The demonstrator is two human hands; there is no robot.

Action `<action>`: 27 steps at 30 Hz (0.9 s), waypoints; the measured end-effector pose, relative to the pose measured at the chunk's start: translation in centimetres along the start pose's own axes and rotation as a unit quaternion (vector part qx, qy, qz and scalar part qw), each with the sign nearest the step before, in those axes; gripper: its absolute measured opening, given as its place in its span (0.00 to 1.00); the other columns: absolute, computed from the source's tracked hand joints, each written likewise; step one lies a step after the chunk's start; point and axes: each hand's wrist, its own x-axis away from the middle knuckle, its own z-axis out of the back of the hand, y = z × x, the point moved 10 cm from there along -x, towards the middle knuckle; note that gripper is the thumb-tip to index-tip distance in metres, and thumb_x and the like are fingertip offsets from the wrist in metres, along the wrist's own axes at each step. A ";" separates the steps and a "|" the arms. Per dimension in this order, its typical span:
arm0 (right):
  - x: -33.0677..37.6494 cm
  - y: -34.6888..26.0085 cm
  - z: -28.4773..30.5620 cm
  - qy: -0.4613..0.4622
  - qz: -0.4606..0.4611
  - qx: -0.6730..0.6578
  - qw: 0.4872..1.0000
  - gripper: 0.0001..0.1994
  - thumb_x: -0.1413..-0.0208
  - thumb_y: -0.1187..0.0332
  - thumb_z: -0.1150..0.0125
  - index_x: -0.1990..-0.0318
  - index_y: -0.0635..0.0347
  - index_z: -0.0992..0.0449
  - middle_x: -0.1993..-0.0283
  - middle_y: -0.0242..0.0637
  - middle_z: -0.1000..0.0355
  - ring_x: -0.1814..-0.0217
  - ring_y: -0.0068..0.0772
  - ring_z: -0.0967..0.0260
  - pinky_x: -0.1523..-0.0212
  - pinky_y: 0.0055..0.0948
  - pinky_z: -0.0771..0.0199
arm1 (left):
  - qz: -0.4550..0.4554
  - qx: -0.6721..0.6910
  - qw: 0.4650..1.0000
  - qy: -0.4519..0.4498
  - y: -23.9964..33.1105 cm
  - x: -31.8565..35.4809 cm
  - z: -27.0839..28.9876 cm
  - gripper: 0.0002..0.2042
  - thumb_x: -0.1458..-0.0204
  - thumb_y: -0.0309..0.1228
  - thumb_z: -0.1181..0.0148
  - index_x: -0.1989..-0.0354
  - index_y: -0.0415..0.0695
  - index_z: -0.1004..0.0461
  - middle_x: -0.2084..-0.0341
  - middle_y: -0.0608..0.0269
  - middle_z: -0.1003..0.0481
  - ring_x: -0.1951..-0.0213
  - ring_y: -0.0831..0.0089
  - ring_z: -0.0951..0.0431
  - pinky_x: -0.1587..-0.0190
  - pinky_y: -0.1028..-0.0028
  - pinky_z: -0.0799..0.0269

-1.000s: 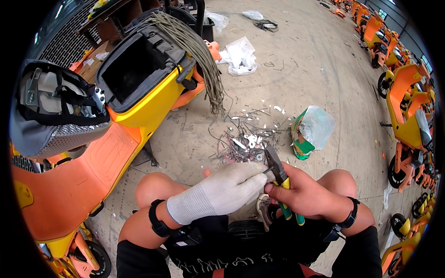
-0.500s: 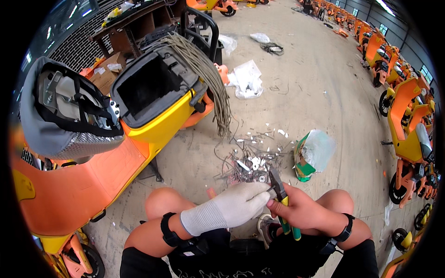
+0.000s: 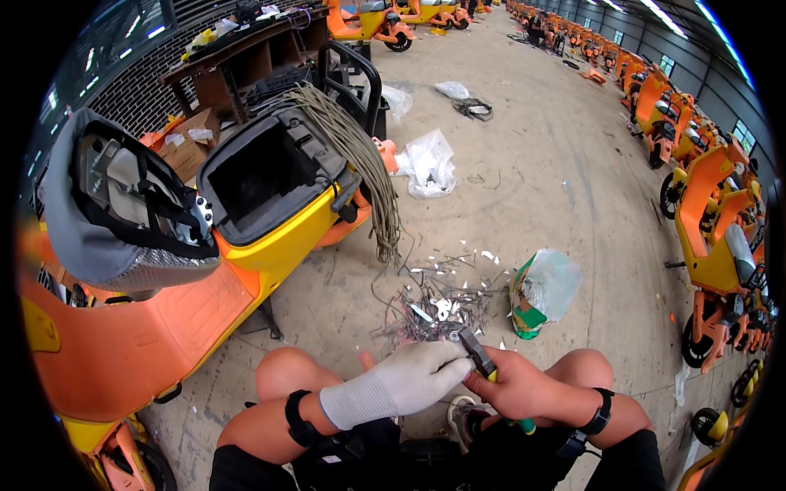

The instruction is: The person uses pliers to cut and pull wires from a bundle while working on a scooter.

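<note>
My left hand [image 3: 409, 378], in a pale knitted glove, is closed, its fingertips pinched beside the jaws of a pair of pliers [image 3: 476, 353]. Whatever it pinches is hidden or too small to name. The pliers have dark metal jaws and yellow-green handles. My bare right hand [image 3: 517, 385] is wrapped round those handles; a green handle end shows below the fist. Both hands are close together in front of my knees. Beyond them on the floor lies a pile of cut wires and white scraps [image 3: 434, 307].
On the left stands an orange-yellow scooter [image 3: 278, 270] with its seat raised [image 3: 78, 213] and storage box open; a bundle of grey-green cord [image 3: 360, 155] hangs over it. A green-and-clear plastic bag [image 3: 544, 290] stands right of the scraps. Parked scooters [image 3: 704, 237] line the right side.
The pliers have turned in my right hand, their jaws now tipped more up-left and the handles mostly hidden. My view has tilted slightly upward.
</note>
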 end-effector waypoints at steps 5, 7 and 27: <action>0.0 -0.7 0.0 0.008 0.037 -0.005 0.999 0.15 0.33 0.62 0.41 0.46 0.62 0.27 0.63 0.47 0.22 0.64 0.40 0.24 0.59 0.36 0.24 | -0.007 0.012 1.000 0.011 0.0 -0.2 0.1 0.15 0.36 0.39 0.46 0.61 0.37 0.22 0.75 0.52 0.25 0.68 0.63 0.22 0.61 0.65 0.28; 0.4 -1.7 0.0 -0.007 0.029 -0.027 0.999 0.14 0.34 0.63 0.41 0.47 0.62 0.26 0.58 0.49 0.22 0.55 0.43 0.24 0.50 0.37 0.26 | 0.016 0.027 0.999 -0.014 0.0 -0.1 -0.1 0.15 0.36 0.38 0.46 0.60 0.37 0.22 0.74 0.53 0.24 0.68 0.63 0.22 0.61 0.65 0.28; 0.2 0.7 1.2 0.015 -0.074 -0.339 0.938 0.18 0.33 0.70 0.40 0.39 0.61 0.34 0.57 0.34 0.26 0.58 0.27 0.27 0.53 0.28 0.24 | 0.058 0.202 0.977 0.037 -0.6 -0.1 2.1 0.13 0.33 0.34 0.50 0.56 0.36 0.24 0.78 0.70 0.32 0.75 0.82 0.33 0.70 0.76 0.35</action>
